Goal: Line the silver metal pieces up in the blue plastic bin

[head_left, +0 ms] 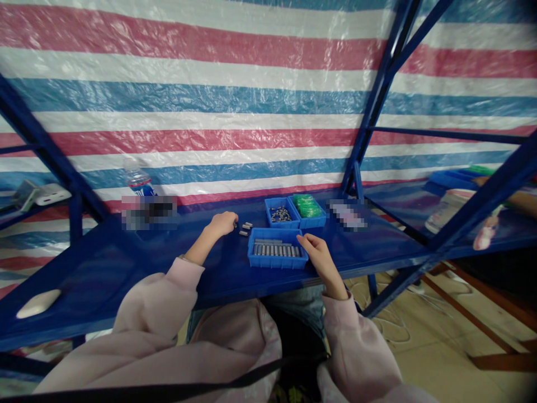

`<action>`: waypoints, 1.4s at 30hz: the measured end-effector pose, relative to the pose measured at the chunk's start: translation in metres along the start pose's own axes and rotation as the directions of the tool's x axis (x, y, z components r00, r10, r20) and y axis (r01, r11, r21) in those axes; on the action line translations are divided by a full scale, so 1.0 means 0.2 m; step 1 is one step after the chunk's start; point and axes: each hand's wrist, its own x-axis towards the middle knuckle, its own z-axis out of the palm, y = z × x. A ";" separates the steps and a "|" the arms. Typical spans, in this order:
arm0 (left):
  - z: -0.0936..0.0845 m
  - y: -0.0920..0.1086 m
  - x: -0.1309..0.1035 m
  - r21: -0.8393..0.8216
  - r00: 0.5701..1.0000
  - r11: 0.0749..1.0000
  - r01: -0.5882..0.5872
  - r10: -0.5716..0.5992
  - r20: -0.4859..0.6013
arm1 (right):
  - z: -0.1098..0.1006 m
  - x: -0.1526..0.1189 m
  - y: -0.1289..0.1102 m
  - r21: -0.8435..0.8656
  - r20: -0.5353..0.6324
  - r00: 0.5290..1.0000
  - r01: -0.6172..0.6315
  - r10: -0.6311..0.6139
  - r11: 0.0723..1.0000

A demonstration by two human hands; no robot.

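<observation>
My left hand point(224, 223) is closed in a pinch over the blue table. A small dark bit shows at its fingertips, too small to name. Just right of it lie a few loose short metal cylinders point(244, 233). The front blue bin point(277, 262) holds rows of similar metal cylinders point(279, 250), lined up side by side. My right hand point(318, 251) is closed at this bin's right end, thumb and fingers on the rim. Behind it stand a blue bin of small metal parts point(281, 215) and another with green plastic-wrapped items point(307, 206).
A water bottle point(140, 179) stands at the back left beside a blurred item. A white computer mouse point(38, 304) lies at the near left. Blue steel posts point(364, 129) frame the table. At right, a person's arm point(522, 200) reaches toward another blue bin point(453, 179) near a white tub point(451, 210).
</observation>
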 end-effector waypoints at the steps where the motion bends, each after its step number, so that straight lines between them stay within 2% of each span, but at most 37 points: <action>1: 0.00 0.00 0.00 0.007 1.000 1.000 0.012 -0.012 -0.001 | 0.00 0.00 0.00 -0.001 -0.002 1.000 0.000 0.000 1.000; 9: -0.01 -0.02 0.01 0.036 0.999 0.999 0.038 -0.038 -0.010 | 0.00 -0.01 -0.02 -0.008 -0.007 1.000 -0.001 0.001 1.000; 19: -0.04 0.00 -0.01 0.018 0.999 0.999 -0.038 0.038 -0.009 | 0.00 -0.01 -0.02 0.006 -0.003 1.000 0.001 -0.001 1.000; 21: -0.06 0.01 -0.03 0.010 0.998 0.999 -0.050 0.050 -0.042 | 0.00 -0.01 -0.02 0.006 -0.004 1.000 0.002 -0.002 1.000; 25: -0.13 0.04 -0.07 -0.083 0.982 0.993 -0.086 0.071 -0.177 | 0.00 -0.01 -0.02 -0.002 -0.006 1.000 -0.003 0.003 1.000; 29: -0.18 0.12 -0.12 -0.187 0.958 0.960 -0.210 0.164 -0.234 | 0.01 0.00 -0.02 -0.003 -0.006 1.000 -0.007 0.007 1.000; 32: -0.22 0.22 -0.18 -0.163 0.931 0.940 -0.301 0.253 -0.263 | 0.01 0.00 -0.02 -0.005 -0.005 1.000 -0.010 0.010 1.000; 35: -0.23 0.34 -0.21 -0.112 0.907 0.919 -0.378 0.343 -0.246 | 0.01 0.00 -0.02 -0.007 -0.007 1.000 -0.007 0.006 1.000; 38: -0.21 0.44 -0.22 -0.042 0.887 0.901 -0.432 0.416 -0.199 | 0.01 0.00 -0.02 -0.009 -0.008 1.000 -0.007 0.007 1.000; 42: -0.14 0.52 -0.20 0.051 0.875 0.883 -0.466 0.469 -0.120 | 0.01 0.00 -0.03 -0.005 -0.003 1.000 -0.012 0.012 1.000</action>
